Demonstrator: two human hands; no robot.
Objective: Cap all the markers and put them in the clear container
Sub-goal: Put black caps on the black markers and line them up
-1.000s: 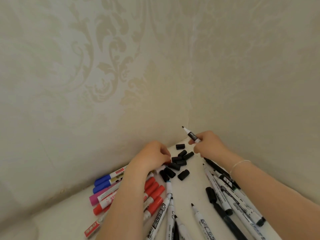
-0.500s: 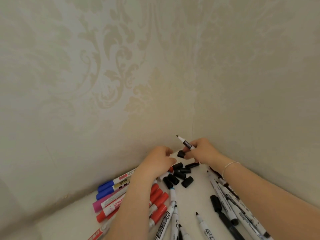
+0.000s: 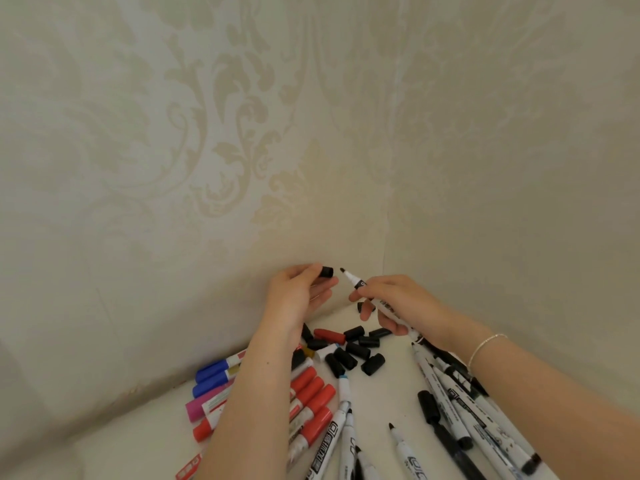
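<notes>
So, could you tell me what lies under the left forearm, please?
Red-capped markers and blue-capped markers poke out on either side of the left forearm; their middle parts are covered.

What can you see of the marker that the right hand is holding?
The slim white plastic marker has a black label band and a bare dark tip, so it is uncapped. It is tilted, tip pointing up and left toward the small black cap pinched by the left hand, not touching it. The right hand grips its barrel.
</notes>
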